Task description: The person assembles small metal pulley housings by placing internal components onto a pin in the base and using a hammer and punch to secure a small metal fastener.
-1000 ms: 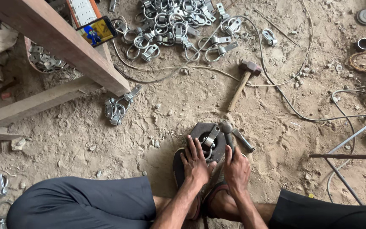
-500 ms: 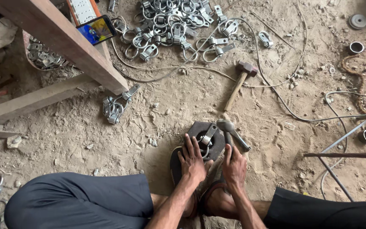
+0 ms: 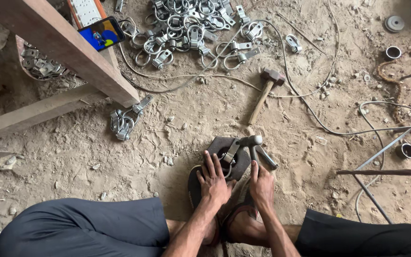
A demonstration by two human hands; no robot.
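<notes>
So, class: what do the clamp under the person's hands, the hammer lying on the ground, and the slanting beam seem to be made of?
Clamp: probably steel, a dull grey sheen like the pile of clamps farther off.
Hammer: pale, matte handle, seemingly wood; dark, rusty-looking head, likely iron or steel.
Beam: wood, reddish-brown, with a flat sawn face.
The left hand rests beside the clamp.

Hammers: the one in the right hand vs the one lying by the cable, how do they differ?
The held hammer stands with its head over the metal block, gripped by the right hand; the wooden-handled hammer lies flat on the dirt, untouched. The held hammer looks grey metal throughout, head rounded; the wooden-handled hammer has a pale shaft and a blocky, rusty-brown head. The left hand steadies a clamp beside the held hammer. Both are short one-hand hammers.
</notes>
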